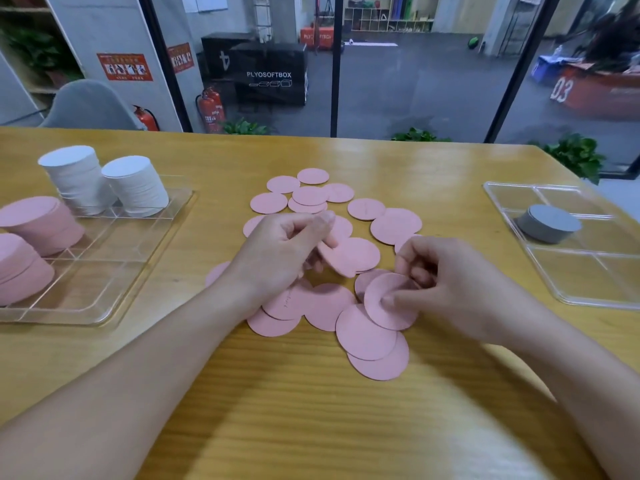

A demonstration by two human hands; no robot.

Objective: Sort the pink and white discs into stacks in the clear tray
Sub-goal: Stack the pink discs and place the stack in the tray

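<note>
**Gathering the loose pink discs; whites already stacked**

The step in hand looked to be collecting: only pink discs (325, 306) lay scattered on the bench (311, 427), overlapping one another in a loose ring at its middle. The left hand (277, 258) was lifted over the pile, its fingers (322, 220) and thumb curled round a small held stack of pink discs (349, 256), tilted on edge above the bench. The right hand (446, 278) rested low on the near side of the pile, thumb and fingers pinching a single pink disc (388, 303) that lay partly over its neighbours; whether that disc was already off the bench could not be told.

The clear tray (104, 271) stood at the left edge of the bench, well apart from the pile. Two white stacks (104, 181) stood upright in its far compartments and two leaning pink stacks (31, 237) filled the near-left ones. No white disc showed among the loose ones, so the white half seemed done.

The next move probably called for sliding the pinched disc free and passing it onto the left hand's stack, faces flush. The discs looked thin and flat, so lifting an edge cleanly mattered. The leaning pink stacks might slump when more was added.

A second clear tray (588, 271) at the right held a grey puck (549, 223).
</note>
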